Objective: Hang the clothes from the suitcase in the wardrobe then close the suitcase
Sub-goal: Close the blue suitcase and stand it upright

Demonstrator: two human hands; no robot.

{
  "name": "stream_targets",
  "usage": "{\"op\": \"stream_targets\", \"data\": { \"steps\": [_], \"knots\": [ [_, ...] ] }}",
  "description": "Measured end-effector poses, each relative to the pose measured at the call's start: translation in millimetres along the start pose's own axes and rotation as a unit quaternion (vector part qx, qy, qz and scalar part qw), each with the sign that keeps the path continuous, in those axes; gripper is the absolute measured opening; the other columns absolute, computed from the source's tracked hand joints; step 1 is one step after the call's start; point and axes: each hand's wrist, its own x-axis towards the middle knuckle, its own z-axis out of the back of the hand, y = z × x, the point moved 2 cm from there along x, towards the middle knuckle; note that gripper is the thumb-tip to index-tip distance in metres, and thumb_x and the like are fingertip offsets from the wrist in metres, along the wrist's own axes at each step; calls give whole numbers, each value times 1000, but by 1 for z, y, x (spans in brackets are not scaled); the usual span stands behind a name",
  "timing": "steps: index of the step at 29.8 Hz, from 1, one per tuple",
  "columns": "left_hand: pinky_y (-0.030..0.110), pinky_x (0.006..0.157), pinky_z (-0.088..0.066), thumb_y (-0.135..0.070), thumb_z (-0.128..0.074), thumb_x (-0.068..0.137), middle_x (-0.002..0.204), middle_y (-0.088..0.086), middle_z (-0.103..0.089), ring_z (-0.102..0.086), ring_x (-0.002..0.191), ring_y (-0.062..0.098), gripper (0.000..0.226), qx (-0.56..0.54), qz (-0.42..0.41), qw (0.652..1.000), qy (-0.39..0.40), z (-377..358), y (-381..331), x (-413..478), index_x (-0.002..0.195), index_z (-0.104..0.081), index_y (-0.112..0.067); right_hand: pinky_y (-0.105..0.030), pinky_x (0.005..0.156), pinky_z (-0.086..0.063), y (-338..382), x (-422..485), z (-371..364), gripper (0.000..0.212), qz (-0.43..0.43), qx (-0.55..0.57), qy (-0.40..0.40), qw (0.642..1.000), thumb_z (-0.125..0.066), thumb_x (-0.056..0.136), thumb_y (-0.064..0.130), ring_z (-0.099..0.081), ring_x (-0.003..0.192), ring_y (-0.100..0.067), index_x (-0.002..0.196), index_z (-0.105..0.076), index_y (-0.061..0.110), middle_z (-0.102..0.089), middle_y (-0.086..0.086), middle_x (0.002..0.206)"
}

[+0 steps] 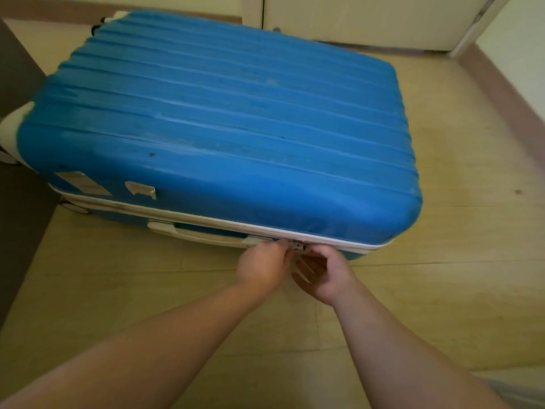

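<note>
**Both hands at the zipper of the closed blue suitcase**

The blue suitcase [224, 119] lies flat on the floor [448, 261], with its ribbed lid on top and closed down onto the lower half. A white zipper band [165, 212] runs along the near side between the two halves. Under this band a cream handle [200, 235] sits against the lower half. Two torn stickers [84, 183] are on the near side of the lid, toward the left.

The two hands meet at the near edge of the suitcase, just to the right of the handle. Between them is a small metal zipper pull [298, 247]. It is blurred, so I cannot tell if it is one piece or two. The left hand [261, 268] has its fingers curled, and its fingertips pinch the zipper pull from the left. The right hand [324, 276] comes from the right, with the thumb on top and the palm turned partly up. It pinches the same zipper pull, and its other fingers are loosely spread below. Both forearms are bare.

At the left end of the suitcase a white corner piece [13, 128] shows, and a dark wheel [95, 28] is at the far left corner. Behind the suitcase stand pale doors [368, 19], closed. A brown baseboard [507, 101] runs along the wall on the right. A dark surface [17, 208] is at the left edge of the view.
</note>
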Motion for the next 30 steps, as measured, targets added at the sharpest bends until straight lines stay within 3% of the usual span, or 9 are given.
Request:
{"op": "stream_targets", "data": {
  "steps": [6,8,11,15,19,22,30],
  "knots": [
    [26,61,-37,-33,-38,99,97,5,-68,-64,86,23,31,-45,-23,996,-72,-3,-2,-4,104,-63,-16,-37,75,-48,13,5,22,12,46,21,-53,997,-57,89,11,-55,68,-18,78,-54,10,-54,-7,73],
    [25,61,-38,-34,-42,97,98,3,-68,-64,88,21,29,-62,9,995,-80,-6,-8,-3,104,-63,-17,-36,73,-50,12,8,23,4,49,14,-57,997,-61,87,12,-57,69,-18,86,-58,9,-58,-8,77],
    [27,66,-45,-39,-49,94,99,4,-69,-65,90,24,30,-112,84,987,-77,-11,-15,-3,100,-64,-15,-34,79,-49,13,8,26,19,60,2,-56,997,-66,84,11,-59,73,-16,102,-59,10,-61,-6,81],
    [26,62,-38,-35,-46,96,95,9,-69,-64,88,28,30,-128,124,980,-93,-11,-21,-3,97,-65,-12,-31,82,-48,13,8,26,24,63,5,-46,997,-67,84,12,-60,75,-13,107,-60,11,-62,-3,83],
    [25,60,-36,-31,-44,97,94,8,-68,-64,84,24,27,-106,94,984,-106,-14,-26,-4,95,-62,-10,-32,85,-49,10,12,27,28,80,-2,-70,994,-70,82,15,-60,83,-16,108,-61,10,-63,-2,85],
    [24,60,-37,-29,-42,98,95,6,-67,-64,84,21,26,-95,44,990,-95,-18,-39,-4,98,-60,-11,-31,83,-49,9,13,27,27,85,-2,-75,994,-70,82,14,-58,75,-14,108,-62,9,-63,-3,82],
    [31,65,-49,-22,-52,95,88,11,-69,-65,78,27,19,-157,53,979,-122,-15,-25,-5,97,-62,-5,-31,85,-50,12,15,31,27,81,-10,-69,994,-70,83,13,-59,81,-14,108,-61,10,-63,-2,86]
  ]
}}
